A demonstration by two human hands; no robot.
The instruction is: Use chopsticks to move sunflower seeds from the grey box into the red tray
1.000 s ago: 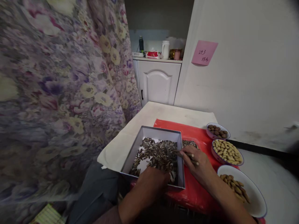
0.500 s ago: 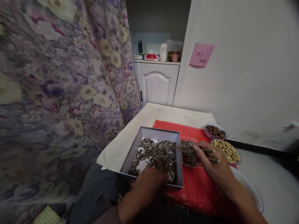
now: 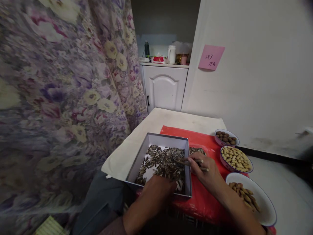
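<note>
A shallow grey-white box [image 3: 134, 167] holds a loose layer of striped sunflower seeds [image 3: 168, 156]. Across its near wall lies my left hand [image 3: 158, 192], closed with the fingers curled down at that wall; the fingertips are mostly hidden. My right hand [image 3: 204, 168] grips a pair of wooden chopsticks [image 3: 201, 169] over the right wall of the box. Their tips reach in among the seeds; whether a seed is between them is too small to tell. More sunflower seeds [image 3: 197, 150] lie in a container right of the box, partly covered by my right hand.
Down the right side stand a bowl of round brown nuts [image 3: 226, 138], a bowl of peanuts [image 3: 236, 159] and a larger white bowl [image 3: 265, 204] with brown, elongated pieces. Red plastic sheeting [image 3: 207, 202] covers part of the cream-topped table [image 3: 186, 119]. A floral curtain [image 3: 73, 98] hangs at left.
My right hand has moved left and slightly down with the chopsticks, from above the seed container to the box. More of the large white bowl shows. My left hand stays in place.
</note>
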